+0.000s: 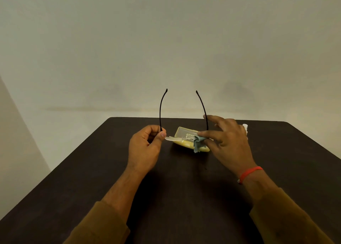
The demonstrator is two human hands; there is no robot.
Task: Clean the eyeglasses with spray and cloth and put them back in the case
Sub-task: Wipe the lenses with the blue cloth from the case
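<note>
I hold the eyeglasses (173, 138) lenses down above the dark table, their two thin black temple arms pointing up and away from me. My left hand (147, 146) pinches the frame at the left hinge. My right hand (225, 140) presses a small blue-grey cloth (197, 142) against the right lens, thumb and forefinger closed on it. Directly behind and below the glasses lies the open yellow case (186, 144), partly hidden by the lenses and cloth. A white spray bottle (245, 127) peeks out behind my right hand, mostly hidden.
The dark brown table (175, 184) ends at a far edge just past the case, with a plain pale wall behind. A red band circles my right wrist. Brown sleeves cover both forearms.
</note>
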